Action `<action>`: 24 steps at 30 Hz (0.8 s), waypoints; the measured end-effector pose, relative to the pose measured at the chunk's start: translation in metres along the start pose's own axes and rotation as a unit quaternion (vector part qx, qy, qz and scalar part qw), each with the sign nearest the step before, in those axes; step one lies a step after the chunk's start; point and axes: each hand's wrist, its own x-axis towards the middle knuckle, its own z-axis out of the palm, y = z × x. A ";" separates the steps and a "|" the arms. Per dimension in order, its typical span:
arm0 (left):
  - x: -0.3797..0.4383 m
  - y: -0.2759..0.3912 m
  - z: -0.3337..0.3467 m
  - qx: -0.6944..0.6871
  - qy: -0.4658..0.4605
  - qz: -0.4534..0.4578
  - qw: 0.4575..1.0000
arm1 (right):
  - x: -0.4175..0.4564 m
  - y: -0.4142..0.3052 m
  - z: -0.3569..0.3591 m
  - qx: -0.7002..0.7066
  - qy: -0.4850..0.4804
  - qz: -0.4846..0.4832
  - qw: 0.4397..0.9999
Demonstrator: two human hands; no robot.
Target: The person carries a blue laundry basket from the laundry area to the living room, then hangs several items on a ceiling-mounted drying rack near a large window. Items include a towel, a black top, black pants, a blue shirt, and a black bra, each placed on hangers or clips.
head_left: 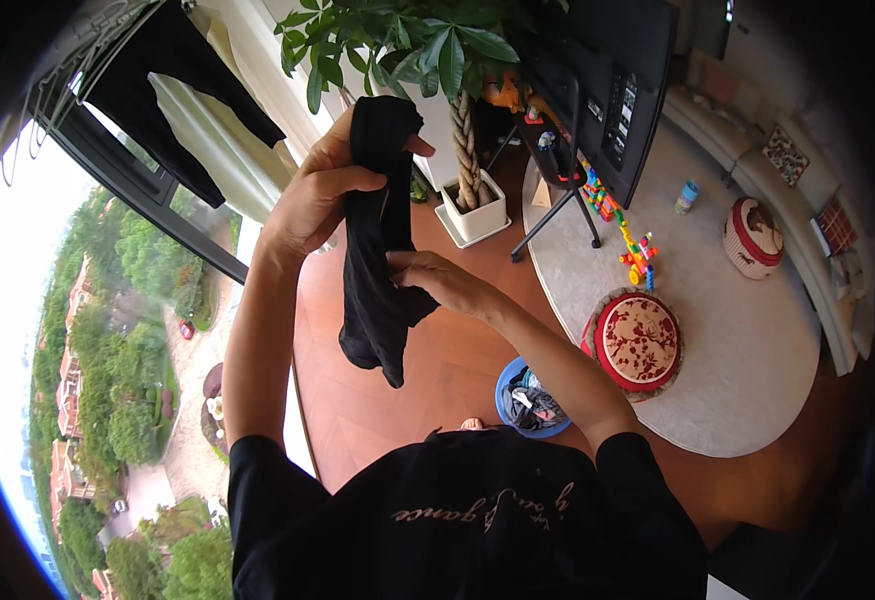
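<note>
A black cloth garment (377, 300) hangs in front of me, long and narrow with a band at its upper end. My left hand (325, 187) grips it near the top, the thumb across the front and a fingertip showing past the band. Lower down, my right hand (445, 281) touches its right side with the fingers partly behind the cloth; whether they pinch it is hidden. Down on the floor, a blue basin (505, 397) holds crumpled dark laundry (533, 401), partly covered by my right forearm.
Black trousers (182, 97) hang beside wire hangers (69, 97) at the window. A potted braided tree (475, 217) stands ahead. Rightward are a screen on a wheeled stand (583, 191), toy blocks (636, 255), a red floral pouf (640, 341), a rug (737, 360) and a sofa (752, 169).
</note>
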 end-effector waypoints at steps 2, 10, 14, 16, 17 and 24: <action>-0.004 0.001 -0.007 -0.021 0.013 0.035 0.999 | 0.003 0.028 -0.012 -0.007 -0.016 0.053 0.998; -0.054 -0.029 -0.023 -0.166 0.111 0.007 0.980 | -0.022 0.042 -0.035 -0.075 0.015 0.101 0.992; -0.051 -0.011 0.001 -0.205 0.095 0.053 0.973 | -0.025 0.121 -0.071 -0.380 0.150 0.070 0.910; -0.055 -0.005 0.002 -0.231 0.106 0.067 0.965 | -0.039 0.122 -0.073 -0.414 0.154 0.172 0.880; -0.059 -0.003 0.001 -0.243 0.116 0.074 0.960 | -0.045 0.113 -0.068 -0.430 0.160 0.230 0.858; -0.052 -0.012 -0.080 -0.254 0.212 0.104 0.938 | -0.122 0.054 -0.164 -0.031 0.292 0.173 0.940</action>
